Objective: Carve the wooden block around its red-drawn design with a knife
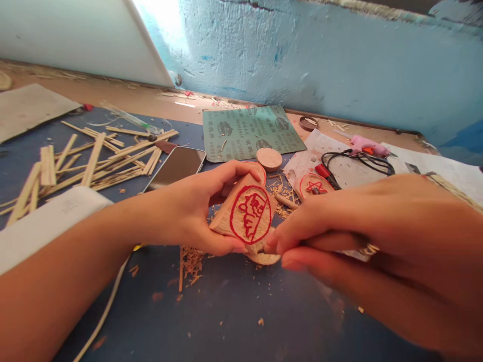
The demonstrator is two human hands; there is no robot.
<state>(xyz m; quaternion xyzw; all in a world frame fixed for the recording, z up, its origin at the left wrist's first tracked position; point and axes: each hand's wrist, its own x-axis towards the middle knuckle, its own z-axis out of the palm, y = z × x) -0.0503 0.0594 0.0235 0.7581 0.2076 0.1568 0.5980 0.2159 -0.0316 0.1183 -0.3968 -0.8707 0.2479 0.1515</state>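
My left hand (192, 208) grips a wooden block (223, 216) by its left side, thumb below and fingers over the top. The face towards me carries a cartoon animal inside a thick red oval. My right hand (350, 231) is closed in a pinch by the block's lower right edge, slightly blurred; whatever its fingers hold is hidden. Just under the block, near those fingertips, is a curved pale piece (264, 258), perhaps wood. Behind the hands are a small wooden disc (269, 159) and a round piece with a red star (315, 187).
Thin wooden sticks (94, 161) lie piled at the left beside a phone (177, 166). Green sandpaper (252, 131) rests at the back. A pink glue gun (368, 146) and black cable (339, 158) sit on paper at the right. Shavings (193, 266) litter the blue tabletop (226, 317).
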